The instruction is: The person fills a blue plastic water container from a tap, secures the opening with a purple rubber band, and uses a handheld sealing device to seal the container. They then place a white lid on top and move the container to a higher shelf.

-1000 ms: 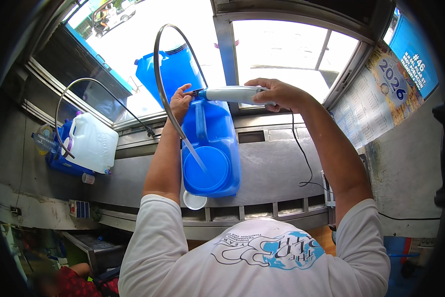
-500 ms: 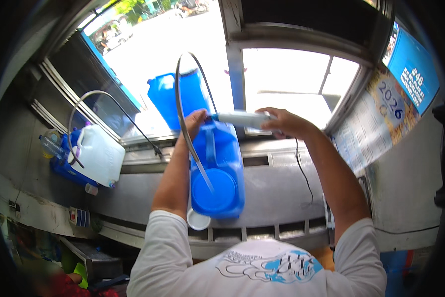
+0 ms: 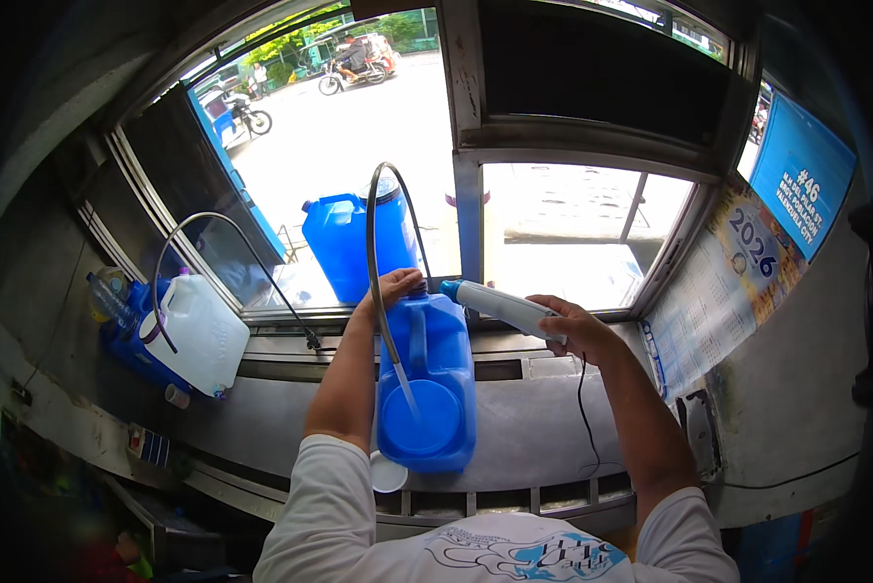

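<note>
A blue water jug (image 3: 451, 355) lies on the metal counter, its large round lid (image 3: 420, 420) toward me. At its far end is the small dark neck cap (image 3: 418, 289), which my left hand (image 3: 396, 287) closes its fingers around. My right hand (image 3: 575, 328) grips a white, slim heat gun (image 3: 505, 309) with a blue tip and a cord. That tip points left toward the cap, a short gap away from it. A grey hose (image 3: 374, 262) arches over the jug, its clear end in front of the lid.
Another blue jug (image 3: 344, 243) stands beyond, by the window opening. At the left are a white jug (image 3: 203, 335), a second arched hose (image 3: 247, 260) and a clear bottle (image 3: 111, 299). A white round lid (image 3: 389, 473) lies beside the near jug. The cord (image 3: 584, 418) trails across the counter (image 3: 534, 418).
My right hand has drawn the heat gun's tip back from the cap and tilted it. My left hand stays at the neck. The whole view has shifted, with the scene now lower.
</note>
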`<state>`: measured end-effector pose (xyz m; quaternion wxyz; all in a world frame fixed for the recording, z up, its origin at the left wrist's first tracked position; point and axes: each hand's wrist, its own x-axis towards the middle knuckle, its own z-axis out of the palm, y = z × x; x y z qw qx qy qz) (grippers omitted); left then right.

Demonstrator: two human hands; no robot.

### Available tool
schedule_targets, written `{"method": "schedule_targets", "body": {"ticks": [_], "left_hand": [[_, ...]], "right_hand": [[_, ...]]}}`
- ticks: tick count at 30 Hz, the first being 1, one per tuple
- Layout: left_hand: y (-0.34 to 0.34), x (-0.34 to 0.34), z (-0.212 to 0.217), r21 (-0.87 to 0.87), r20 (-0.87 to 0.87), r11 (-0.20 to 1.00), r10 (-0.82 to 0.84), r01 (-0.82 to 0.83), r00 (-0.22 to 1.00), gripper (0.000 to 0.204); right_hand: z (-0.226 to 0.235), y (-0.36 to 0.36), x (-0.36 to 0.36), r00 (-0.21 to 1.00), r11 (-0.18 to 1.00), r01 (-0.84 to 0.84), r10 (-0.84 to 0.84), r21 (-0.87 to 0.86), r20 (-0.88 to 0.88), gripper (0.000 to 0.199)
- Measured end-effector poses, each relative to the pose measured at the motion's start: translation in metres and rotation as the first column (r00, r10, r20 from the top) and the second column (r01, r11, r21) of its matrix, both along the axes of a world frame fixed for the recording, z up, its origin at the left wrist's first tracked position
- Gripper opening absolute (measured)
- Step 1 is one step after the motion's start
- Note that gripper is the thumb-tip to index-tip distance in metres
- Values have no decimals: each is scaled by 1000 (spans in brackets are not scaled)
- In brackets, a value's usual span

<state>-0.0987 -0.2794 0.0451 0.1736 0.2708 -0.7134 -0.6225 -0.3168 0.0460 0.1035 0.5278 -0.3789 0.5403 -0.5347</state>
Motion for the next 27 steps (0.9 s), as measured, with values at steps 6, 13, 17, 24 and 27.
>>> {"method": "schedule_targets", "body": {"ticks": [6, 13, 17, 24, 27], "left_hand": [[-36, 13, -7, -9, -5, 999, -47, 47, 999, 66], [-24, -6, 3, 23, 38, 1000, -10, 9, 999, 69], [-20, -16, 3, -137, 200, 984, -86, 115, 976, 74], [-41, 13, -7, 86, -14, 987, -137, 137, 991, 71], [-6, -4, 29, -93, 252, 995, -12, 37, 968, 51]], "right_hand": [[-21, 56, -6, 947, 975, 36, 36, -218, 318, 70], [-62, 232, -41, 816, 852, 520, -475, -59, 328, 71], [-72, 309, -52, 687, 700, 712, -682, -46, 252, 72], [-137, 417, -87, 431, 476, 869, -862, 135, 267, 40], [-154, 433, -92, 356, 402, 900, -901, 168, 249, 41]]}}
